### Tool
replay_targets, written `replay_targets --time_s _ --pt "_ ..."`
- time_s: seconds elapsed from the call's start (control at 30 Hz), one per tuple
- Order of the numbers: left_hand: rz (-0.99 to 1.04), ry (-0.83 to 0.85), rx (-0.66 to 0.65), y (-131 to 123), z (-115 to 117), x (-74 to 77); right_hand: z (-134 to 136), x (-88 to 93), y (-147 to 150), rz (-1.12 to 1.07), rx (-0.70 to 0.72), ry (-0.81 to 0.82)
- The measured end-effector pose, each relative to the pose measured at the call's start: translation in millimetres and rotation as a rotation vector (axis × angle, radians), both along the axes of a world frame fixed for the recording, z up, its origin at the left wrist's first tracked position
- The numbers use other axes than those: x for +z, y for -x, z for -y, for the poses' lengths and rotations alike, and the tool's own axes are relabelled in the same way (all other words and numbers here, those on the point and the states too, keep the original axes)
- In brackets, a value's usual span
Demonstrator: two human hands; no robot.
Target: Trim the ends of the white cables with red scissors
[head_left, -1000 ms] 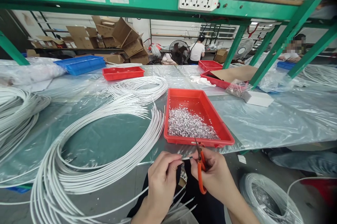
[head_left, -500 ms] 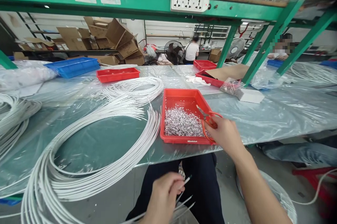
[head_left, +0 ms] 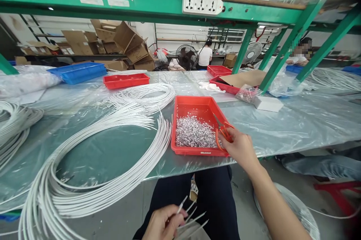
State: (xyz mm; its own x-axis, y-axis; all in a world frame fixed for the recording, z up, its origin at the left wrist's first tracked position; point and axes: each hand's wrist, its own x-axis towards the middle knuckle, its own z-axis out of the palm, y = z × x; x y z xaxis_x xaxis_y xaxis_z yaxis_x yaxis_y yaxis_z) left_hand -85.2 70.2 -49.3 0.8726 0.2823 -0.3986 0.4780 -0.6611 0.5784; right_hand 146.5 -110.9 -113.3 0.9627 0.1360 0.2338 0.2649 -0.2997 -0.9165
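Note:
My right hand (head_left: 239, 146) is closed on orange-handled scissors (head_left: 224, 132), at the front right corner of a red tray (head_left: 194, 101). Their blades point up and away over the tray. Inside it lies a heap of small silvery-white bits (head_left: 194, 132). Low over my lap, my left hand (head_left: 165, 222) pinches a white cable (head_left: 182, 205) near its end. Several more white cable ends (head_left: 199, 217) stick out beside those fingers. Left of the tray, a big coil of white cables (head_left: 113, 195) lies on the table and hangs over its front edge.
A smaller white coil (head_left: 158, 91) lies behind the big one, and another coil (head_left: 14, 127) sits at far left. Farther back are a red tray (head_left: 126, 80) and a blue tray (head_left: 77, 73). A white box (head_left: 267, 103) stands right, near green shelf posts (head_left: 284, 54). Two people sit beyond.
My left hand has moved down and slightly left with the cable, and more cable ends show beside it. My right hand has shifted only slightly, still holding the scissors over the tray.

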Motion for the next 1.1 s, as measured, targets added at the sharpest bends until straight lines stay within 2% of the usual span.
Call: replay_targets --time_s 0.07,0.13,0.2,0.27,0.33,0.37,0.47,0.53,0.63,0.83,0.97,1.03,1.1 --pt "0.161 0.035 -0.012 -17.2 7.9 18.9 -0.6 0.1 1.0 -0.002 -0.028 -0.037" --pt "0.261 0.099 -0.025 -35.6 16.3 34.7 -1.4 1.9 8.6 -0.017 0.020 -0.092" --pt "0.330 0.140 -0.030 -51.7 23.6 45.4 -0.9 4.6 25.8 -0.023 0.176 -0.175" --pt "0.387 0.152 -0.022 -62.8 28.9 50.9 2.1 6.0 51.2 -0.064 0.407 -0.313" --pt "0.410 0.133 -0.026 -67.7 32.1 52.8 7.8 6.1 78.0 -0.246 0.629 -0.523" --pt "0.410 0.112 -0.040 -68.2 32.9 53.1 11.3 6.4 89.3 -0.295 0.681 -0.528" --pt "0.403 0.052 -0.089 -65.8 33.8 53.9 21.5 12.9 107.1 -0.338 0.744 -0.326" --pt "0.377 0.053 -0.097 -64.2 33.9 55.1 25.9 22.2 106.5 -0.307 0.779 -0.206" --pt "0.347 0.104 -0.085 -64.0 34.3 57.1 28.4 34.9 100.1 -0.250 0.815 -0.116" --pt "0.224 0.419 -0.030 -64.7 32.1 56.1 30.7 37.7 103.2 -0.308 0.770 -0.020" --pt "0.173 0.595 -0.059 -64.5 29.6 53.7 33.0 42.2 105.1 -0.343 0.774 0.017" --pt "0.171 0.650 -0.068 -64.7 29.8 55.0 33.7 44.1 104.6 -0.356 0.773 0.028" --pt "0.159 0.636 -0.067 -64.9 31.1 58.0 34.2 43.9 105.0 -0.343 0.779 0.019"
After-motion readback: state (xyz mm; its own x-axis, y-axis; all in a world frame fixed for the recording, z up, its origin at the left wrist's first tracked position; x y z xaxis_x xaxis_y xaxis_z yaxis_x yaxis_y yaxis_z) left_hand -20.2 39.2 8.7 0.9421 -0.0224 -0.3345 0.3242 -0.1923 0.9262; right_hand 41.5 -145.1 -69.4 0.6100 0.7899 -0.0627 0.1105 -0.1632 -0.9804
